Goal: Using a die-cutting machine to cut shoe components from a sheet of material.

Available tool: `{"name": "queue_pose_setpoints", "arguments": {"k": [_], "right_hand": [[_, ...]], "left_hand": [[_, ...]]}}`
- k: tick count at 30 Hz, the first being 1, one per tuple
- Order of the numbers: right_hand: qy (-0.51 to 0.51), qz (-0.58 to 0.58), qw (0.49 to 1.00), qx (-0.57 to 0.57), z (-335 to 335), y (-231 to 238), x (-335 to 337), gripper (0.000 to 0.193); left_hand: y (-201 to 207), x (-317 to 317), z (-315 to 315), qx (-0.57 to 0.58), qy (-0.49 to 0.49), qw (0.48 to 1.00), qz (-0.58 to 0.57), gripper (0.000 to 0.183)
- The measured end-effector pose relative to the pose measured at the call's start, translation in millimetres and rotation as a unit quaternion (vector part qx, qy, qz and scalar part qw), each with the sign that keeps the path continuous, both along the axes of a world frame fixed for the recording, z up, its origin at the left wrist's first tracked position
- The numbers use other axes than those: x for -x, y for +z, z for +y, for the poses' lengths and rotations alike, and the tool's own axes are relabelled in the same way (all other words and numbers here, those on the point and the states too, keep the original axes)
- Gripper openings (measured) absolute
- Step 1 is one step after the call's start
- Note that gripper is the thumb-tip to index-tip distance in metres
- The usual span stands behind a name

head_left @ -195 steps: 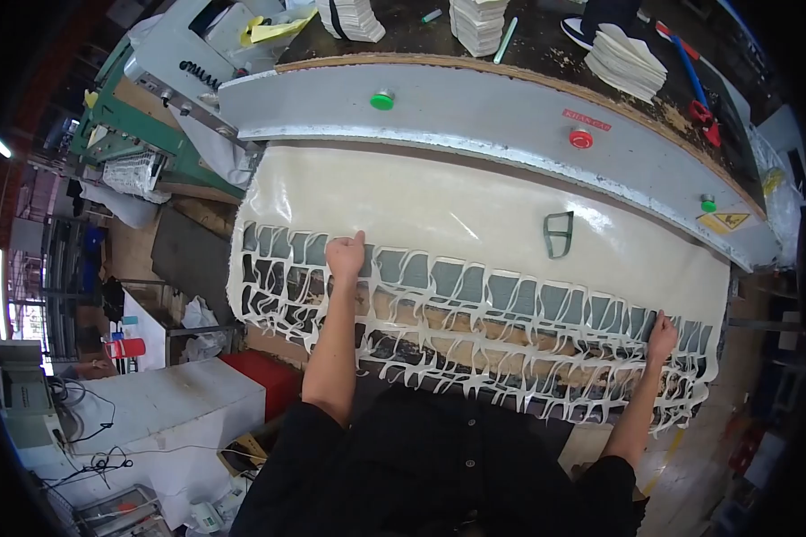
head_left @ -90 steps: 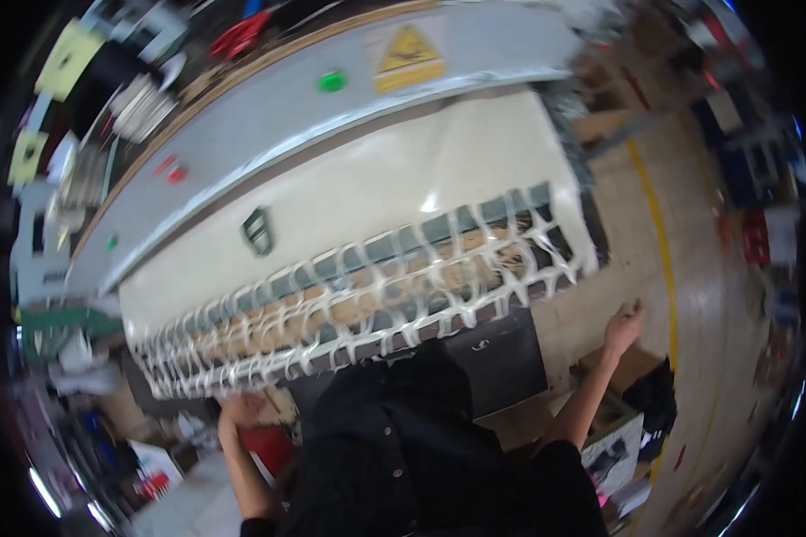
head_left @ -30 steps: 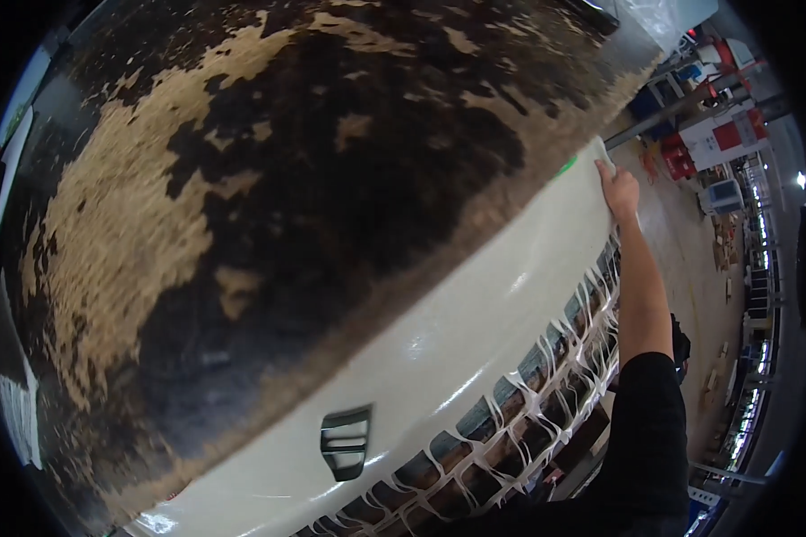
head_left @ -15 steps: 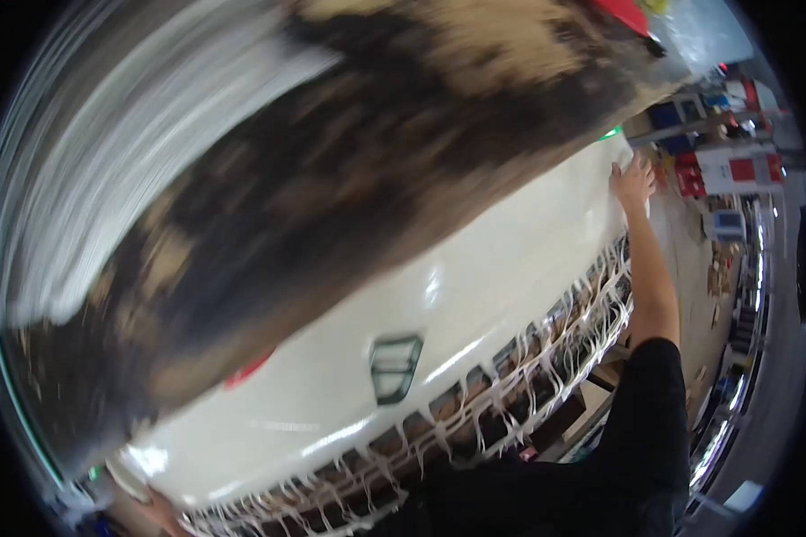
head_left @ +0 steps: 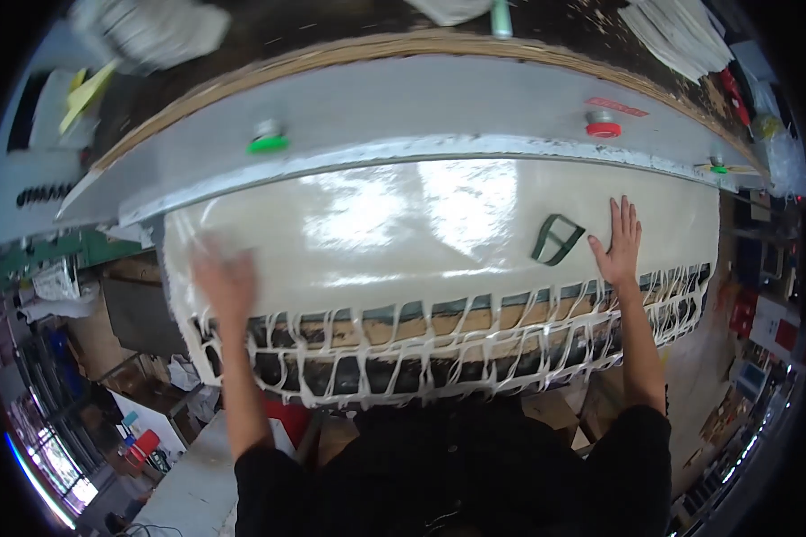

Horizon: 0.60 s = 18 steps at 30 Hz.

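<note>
A glossy cream sheet (head_left: 376, 268) spreads wide before me, its near edge cut into a net of strips and holes (head_left: 358, 349). My right hand (head_left: 621, 243) lies flat on its right part, fingers stretched out. Just left of that hand rests a small dark green cutting die (head_left: 559, 240), an open frame with a crossbar. Over the sheet's left end is my left hand (head_left: 227, 276), smeared by motion, so its fingers cannot be made out. Neither hand touches the die.
Beyond the sheet runs a grey machine beam (head_left: 421, 98) with green buttons (head_left: 269, 136) and a red button (head_left: 603, 125). Paper stacks (head_left: 681, 36) lie on the dark surface above it. At lower left stands a pale table (head_left: 197, 492); a dark panel (head_left: 143, 313) is nearer the sheet.
My view has turned and now faces the beam squarely. The right hand has left the sheet's right edge and lies beside the die. My left hand has come from the left corner onto the sheet.
</note>
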State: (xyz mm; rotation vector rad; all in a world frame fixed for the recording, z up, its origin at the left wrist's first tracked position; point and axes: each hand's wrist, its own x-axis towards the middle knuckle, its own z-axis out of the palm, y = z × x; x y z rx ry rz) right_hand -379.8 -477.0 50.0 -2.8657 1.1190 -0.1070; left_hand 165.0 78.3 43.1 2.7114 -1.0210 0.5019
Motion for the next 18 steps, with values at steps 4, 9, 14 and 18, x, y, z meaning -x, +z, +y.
{"name": "queue_pose_setpoints", "arguments": {"k": [4, 9, 14, 18], "right_hand": [[-0.103, 0.072, 0.992, -0.002, 24, 9, -8, 0.079], [-0.052, -0.318, 0.903, -0.283, 88, -19, -24, 0.069], [-0.050, -0.160, 0.976, -0.141, 125, -7, -35, 0.093], [-0.078, -0.180, 0.971, -0.135, 121, -8, -54, 0.080]], "left_hand": [[15, 48, -43, -0.044, -0.141, 0.969, 0.198, 0.081], [-5, -22, 90, -0.068, 0.072, 0.987, 0.127, 0.077], [9, -16, 130, -0.095, 0.177, 0.960, 0.195, 0.074], [14, -23, 176, 0.088, 0.106, 0.966, 0.220, 0.061]]}}
